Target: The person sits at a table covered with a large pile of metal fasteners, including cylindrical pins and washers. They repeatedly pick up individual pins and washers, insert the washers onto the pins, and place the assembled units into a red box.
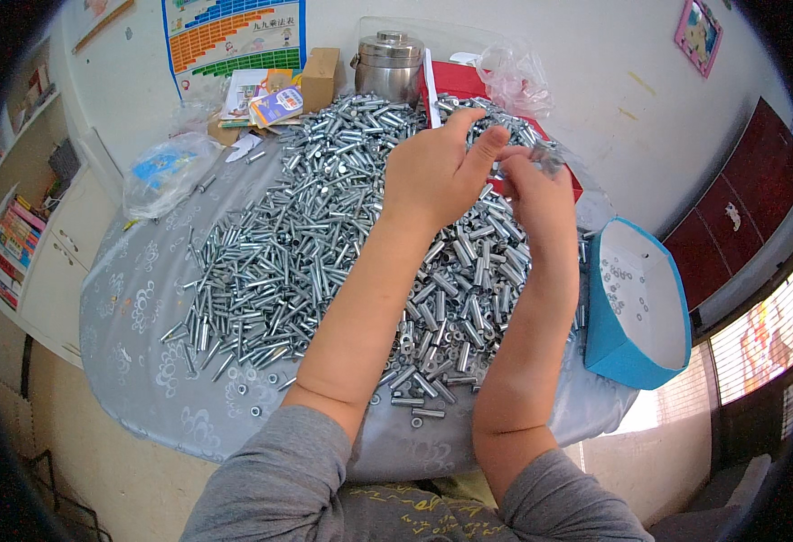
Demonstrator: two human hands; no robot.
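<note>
A large heap of silver metal bolts and sleeves (270,262) covers much of the table. Both my arms reach across it to the far right, where an open red box (459,81) holds more metal pieces. My left hand (431,172) is over the near side of the box, thumb and index finger apart; its other fingers are hidden beneath it. Just right of it, my right hand (541,190) is over the box's right side. Its fingers are bent around small silver metal pieces (550,160), blurred, so their exact kind cannot be made out.
A blue bin (636,361) with a few small rings inside stands at the table's right edge. Behind the heap are a steel pot (389,68), a cardboard box (321,79) and booklets (274,106). Plastic bags (170,172) lie far left. Loose nuts and sleeves (419,413) lie near the front.
</note>
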